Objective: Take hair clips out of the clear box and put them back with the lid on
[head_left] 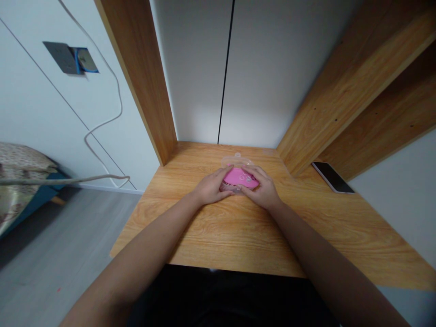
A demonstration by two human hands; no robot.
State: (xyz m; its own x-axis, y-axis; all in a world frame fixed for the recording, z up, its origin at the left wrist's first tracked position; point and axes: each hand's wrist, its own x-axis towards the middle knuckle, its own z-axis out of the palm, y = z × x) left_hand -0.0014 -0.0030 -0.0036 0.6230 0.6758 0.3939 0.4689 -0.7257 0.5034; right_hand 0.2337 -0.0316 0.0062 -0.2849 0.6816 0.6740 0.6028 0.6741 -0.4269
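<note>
A pink flat-topped piece (239, 177) with small pale round markings lies over a clear plastic container (235, 187) on the wooden desktop. Behind it, a clear lid (237, 160) with a small tab is spread open. My left hand (215, 185) is closed around the container's left side, its thumb at the front edge. On the opposite side my right hand (260, 184) grips the pink piece, fingers over its far right edge and thumb at the front. What fills the container is mostly hidden under the pink piece and my hands.
A phone (333, 177) lies on the desktop (238, 240) at the right, beside a wooden upright (316, 118). White panels (204, 91) close off the back. Left of the desk, a cable (117, 91) hangs past a loose wall socket (64, 58), near a bed (27, 181).
</note>
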